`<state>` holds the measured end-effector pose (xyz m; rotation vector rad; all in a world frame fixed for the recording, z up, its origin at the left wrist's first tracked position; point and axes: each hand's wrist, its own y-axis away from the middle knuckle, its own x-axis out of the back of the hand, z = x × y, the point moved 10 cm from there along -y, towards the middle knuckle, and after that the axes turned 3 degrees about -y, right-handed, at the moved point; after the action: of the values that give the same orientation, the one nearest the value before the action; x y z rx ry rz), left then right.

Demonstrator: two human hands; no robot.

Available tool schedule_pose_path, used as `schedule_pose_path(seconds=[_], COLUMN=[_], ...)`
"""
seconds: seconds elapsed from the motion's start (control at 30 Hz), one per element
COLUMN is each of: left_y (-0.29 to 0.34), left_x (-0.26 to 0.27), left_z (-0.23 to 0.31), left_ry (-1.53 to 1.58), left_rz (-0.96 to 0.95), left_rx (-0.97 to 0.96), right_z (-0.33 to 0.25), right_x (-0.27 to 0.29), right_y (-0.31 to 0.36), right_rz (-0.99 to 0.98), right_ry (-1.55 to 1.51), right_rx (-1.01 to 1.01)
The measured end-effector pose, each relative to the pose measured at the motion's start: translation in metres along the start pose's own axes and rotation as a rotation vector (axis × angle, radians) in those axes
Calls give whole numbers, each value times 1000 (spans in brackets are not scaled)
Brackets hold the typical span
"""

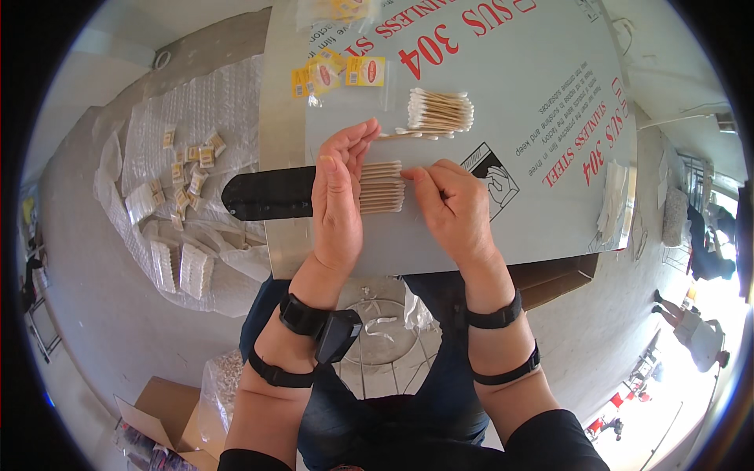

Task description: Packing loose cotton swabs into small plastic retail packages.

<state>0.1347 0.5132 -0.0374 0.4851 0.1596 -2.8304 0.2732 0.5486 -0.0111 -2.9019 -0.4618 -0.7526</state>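
A flat row of wooden cotton swabs (pixel 382 188) lies on a grey metal sheet (pixel 503 157) resting over my lap. My left hand (pixel 339 191) stands on edge against the left ends of the row, fingers straight and together. From the right, my right hand (pixel 448 206) presses its bent fingertips on the right ends of the row. A loose pile of cotton swabs (pixel 440 111) lies farther back on the sheet, with a few stray swabs (pixel 408 134) just in front of it.
Small clear bags with yellow labels (pixel 339 72) lie at the sheet's far left. A black strip (pixel 267 194) sticks out left from under my left hand. Bubble wrap (pixel 196 118) with filled packets (pixel 184 177) covers the floor at left. A cardboard box (pixel 161 408) sits at lower left.
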Motion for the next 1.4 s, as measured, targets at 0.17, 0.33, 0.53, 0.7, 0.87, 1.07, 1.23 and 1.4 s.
schedule_pose_path(seconds=[0.17, 0.33, 0.53, 0.7, 0.87, 1.07, 1.23, 1.4], left_y=[0, 0, 0, 0, 0, 0, -1, -5], left_x=[0, 0, -1, 0, 1, 4, 14, 29], left_z=[1, 1, 0, 0, -1, 3, 17, 17], left_ry=[-6, -3, 12, 6, -30, 44, 163, 0], left_rz=[0, 8, 7, 11, 35, 54, 73, 144], left_rx=[-3, 1, 2, -1, 5, -19, -89, -64], right_z=[-3, -2, -1, -3, -2, 0, -2, -5], right_x=[1, -1, -1, -1, 5, 10, 1, 5], right_y=[-1, -1, -2, -3, -11, -26, -28, -27], right_rz=[10, 17, -1, 24, 60, 147, 118, 128], right_ry=[10, 33, 45, 68, 38, 248, 388, 379], right_rx=[-5, 9, -8, -9, -14, 57, 90, 154])
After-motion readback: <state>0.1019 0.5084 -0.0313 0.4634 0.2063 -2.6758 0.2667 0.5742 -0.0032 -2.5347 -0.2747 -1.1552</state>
